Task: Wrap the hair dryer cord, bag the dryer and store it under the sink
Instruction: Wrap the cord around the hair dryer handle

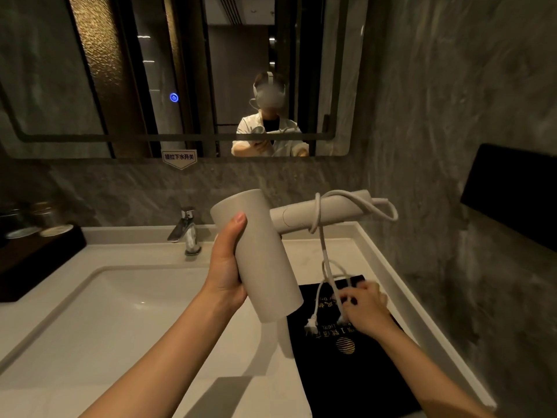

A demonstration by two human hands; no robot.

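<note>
My left hand (224,267) grips the barrel of a beige hair dryer (265,267), held up over the counter with its handle (319,211) pointing right. The white cord (324,245) loops once around the handle and hangs down. Lower right, my right hand (366,309) pinches the cord, blurred by motion. The plug (310,327) dangles just left of that hand. Beneath both lies a flat black bag (340,366) with gold print, on the counter at the right.
A white sink basin (99,309) with a chrome faucet (188,230) fills the left of the counter (304,248). A dark tray (36,251) with jars stands far left. A mirror (180,73) hangs on the wall ahead; a grey stone wall bearing a black panel (512,194) closes the right.
</note>
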